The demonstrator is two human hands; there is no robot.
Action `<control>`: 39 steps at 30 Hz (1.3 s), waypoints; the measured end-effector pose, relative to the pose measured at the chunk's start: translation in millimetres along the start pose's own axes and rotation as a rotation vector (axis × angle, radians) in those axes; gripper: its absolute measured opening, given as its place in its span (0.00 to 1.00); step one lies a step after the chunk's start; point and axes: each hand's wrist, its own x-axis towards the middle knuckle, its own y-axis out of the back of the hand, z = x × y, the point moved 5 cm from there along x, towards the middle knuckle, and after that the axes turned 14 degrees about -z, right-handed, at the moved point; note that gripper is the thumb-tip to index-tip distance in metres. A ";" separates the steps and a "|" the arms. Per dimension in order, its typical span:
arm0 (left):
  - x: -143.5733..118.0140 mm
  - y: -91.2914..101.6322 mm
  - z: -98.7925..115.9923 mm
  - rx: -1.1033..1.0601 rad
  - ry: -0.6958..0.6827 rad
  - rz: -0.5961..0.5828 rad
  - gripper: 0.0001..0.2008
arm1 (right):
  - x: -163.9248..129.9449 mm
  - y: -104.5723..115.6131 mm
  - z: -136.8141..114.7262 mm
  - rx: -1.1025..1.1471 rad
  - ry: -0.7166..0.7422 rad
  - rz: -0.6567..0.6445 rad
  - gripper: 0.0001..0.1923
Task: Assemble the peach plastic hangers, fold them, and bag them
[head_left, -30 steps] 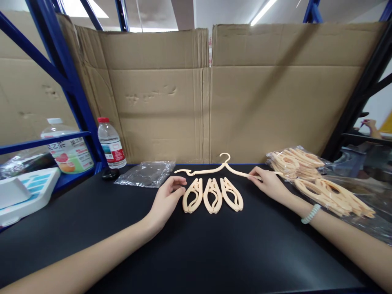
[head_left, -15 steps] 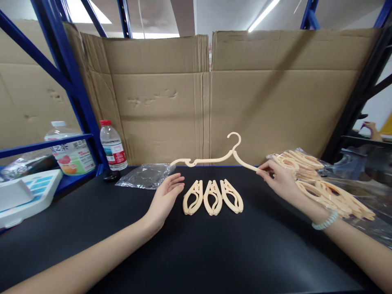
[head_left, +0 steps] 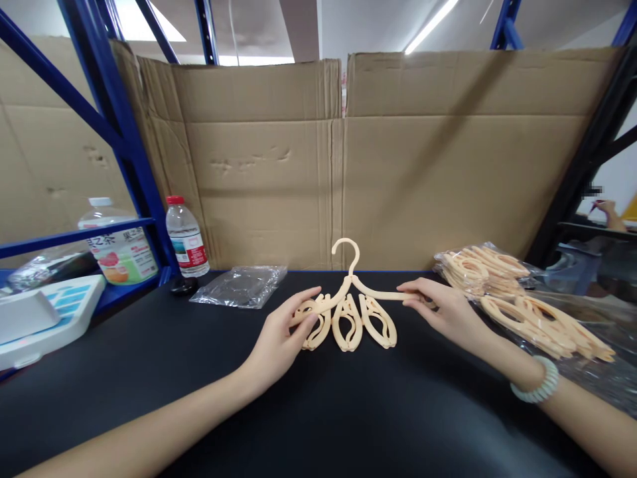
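Observation:
A cream plastic folding hanger is spread between my hands, its hook pointing up. My left hand closes its thumb and fingers on the left arm's end. The right arm's tip is pinched by my right hand, whose wrist wears a pale beaded bracelet. Three folded hangers lie in a row on the black table just below: a left one, partly covered by the held hanger and my left fingers, a middle one and a right one.
More folded hangers lie in clear plastic bags at the right. An empty clear bag lies at the back left, near a red-capped water bottle and a dark round object. A cardboard wall stands behind the black table.
The hanger has come left and lower, and its outstretched left arm has folded down. My left hand, open before, now grips that arm's end. My right hand keeps hold and has shifted left.

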 end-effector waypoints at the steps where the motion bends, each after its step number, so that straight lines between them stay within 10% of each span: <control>1: 0.0 1.3 -0.8 0.012 0.016 0.009 0.20 | 0.3 0.3 -1.0 -0.034 0.035 -0.002 0.10; 15: 2.1 5.8 -5.7 -0.054 0.113 0.077 0.19 | -5.9 1.6 -17.0 -0.613 0.007 0.106 0.14; 27: 2.1 5.4 -13.3 -0.242 0.122 0.105 0.21 | 1.0 -10.5 16.7 0.623 -0.190 0.045 0.15; 39: -2.2 -10.0 0.6 -0.522 0.114 0.086 0.20 | -0.6 -20.9 -7.6 1.231 -0.266 0.127 0.15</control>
